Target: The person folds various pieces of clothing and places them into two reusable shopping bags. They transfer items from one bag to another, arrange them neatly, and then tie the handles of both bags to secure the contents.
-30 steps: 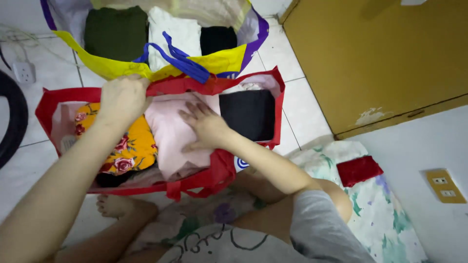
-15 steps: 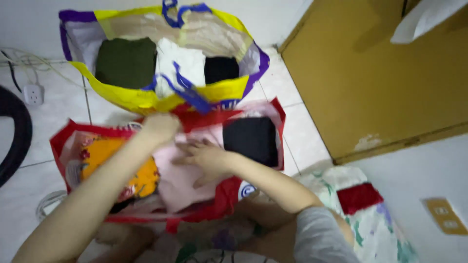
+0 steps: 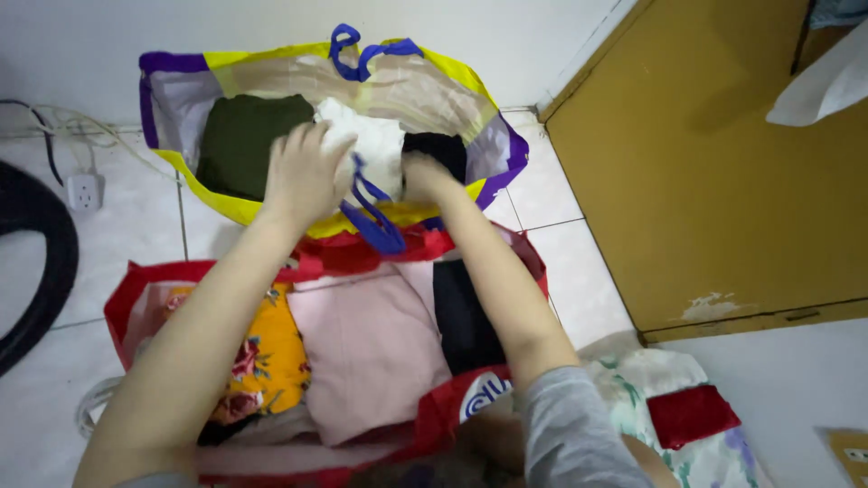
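Both my hands reach into a yellow and purple bag (image 3: 226,206) with blue handles on the tiled floor. My left hand (image 3: 303,173) curls over the left side of a folded white garment (image 3: 380,145). My right hand (image 3: 425,176) presses into its right side, next to a black garment (image 3: 449,147). A dark green garment (image 3: 240,136) lies left of the white one. Nearer to me stands an open red bag (image 3: 122,298) with a pink garment (image 3: 371,343), an orange floral one (image 3: 258,352) and a black one (image 3: 461,316).
A brown wooden door (image 3: 723,163) stands at the right. A white power strip (image 3: 83,192) with cables and a black curved object (image 3: 41,271) lie at the left. A red cloth (image 3: 692,416) rests on a patterned mat by my knee.
Both hands left the red bag and moved forward into the yellow bag, onto the white garment. The view tilted up toward the wall.
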